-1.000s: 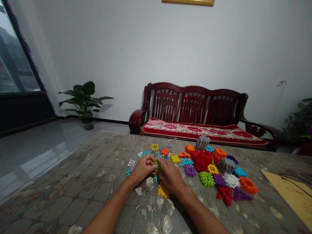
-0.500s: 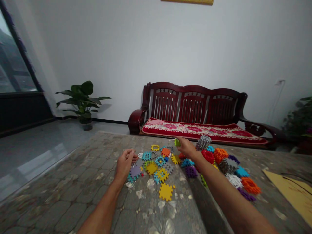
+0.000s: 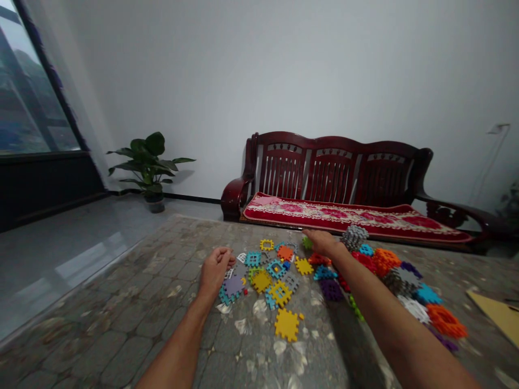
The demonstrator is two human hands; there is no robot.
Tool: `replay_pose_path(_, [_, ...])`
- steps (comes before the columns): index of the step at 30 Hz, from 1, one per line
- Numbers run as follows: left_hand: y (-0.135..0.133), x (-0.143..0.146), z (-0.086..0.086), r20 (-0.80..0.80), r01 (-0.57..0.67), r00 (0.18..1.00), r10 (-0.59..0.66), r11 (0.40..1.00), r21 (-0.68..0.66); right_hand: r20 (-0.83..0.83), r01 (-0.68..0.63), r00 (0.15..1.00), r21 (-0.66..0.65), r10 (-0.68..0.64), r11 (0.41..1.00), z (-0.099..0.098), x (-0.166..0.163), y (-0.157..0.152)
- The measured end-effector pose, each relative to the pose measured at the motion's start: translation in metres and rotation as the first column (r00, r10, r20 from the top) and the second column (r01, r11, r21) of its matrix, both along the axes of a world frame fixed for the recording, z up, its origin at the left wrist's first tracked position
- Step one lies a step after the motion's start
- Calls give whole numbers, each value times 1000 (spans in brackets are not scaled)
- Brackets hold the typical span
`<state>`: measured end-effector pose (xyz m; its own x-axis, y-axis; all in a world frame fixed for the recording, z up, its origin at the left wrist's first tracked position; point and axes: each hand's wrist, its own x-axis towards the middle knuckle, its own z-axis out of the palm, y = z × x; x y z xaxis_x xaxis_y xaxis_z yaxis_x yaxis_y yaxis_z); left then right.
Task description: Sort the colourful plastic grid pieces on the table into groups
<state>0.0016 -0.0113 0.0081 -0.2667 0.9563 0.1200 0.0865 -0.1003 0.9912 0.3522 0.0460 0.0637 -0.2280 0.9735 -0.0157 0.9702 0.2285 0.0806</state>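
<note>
My left hand (image 3: 215,268) hovers at the left side of a spread of flat plastic interlocking tiles, its fingers curled in against the thumb. Whatever is between those fingers, if anything, I cannot make out. Just right of it are a white lattice piece (image 3: 228,274) and a lavender tile (image 3: 234,286). My right hand (image 3: 324,243) reaches across to the back of the spread, fingers closed on a lime-green tile (image 3: 307,242), which shows partly below them. An orange tile (image 3: 285,253) and a yellow tile (image 3: 303,265) lie near that hand.
Stacks of sorted tiles, among them grey (image 3: 354,237), orange (image 3: 446,320) and purple (image 3: 331,290), lie right of and under my right forearm. A patterned cloth (image 3: 162,302) covers the table. Behind it stands a wooden bench (image 3: 306,178); a potted plant (image 3: 148,167) is at the left.
The view has turned slightly left, so everything sits further right. The lime-green tile and my right fingertips are slightly lower. My left hand stays beside the same tiles.
</note>
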Motion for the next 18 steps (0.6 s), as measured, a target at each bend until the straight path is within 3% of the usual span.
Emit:
replay_pose_path(12, [4, -3, -10, -27, 9, 1000, -9, 1000, -9, -55, 45, 997, -33, -47, 998, 4, -4, -3])
replay_pose_path(18, [4, -2, -10, -91, 64, 994, -63, 998, 4, -190, -23, 981, 66, 35, 998, 3, -43, -22])
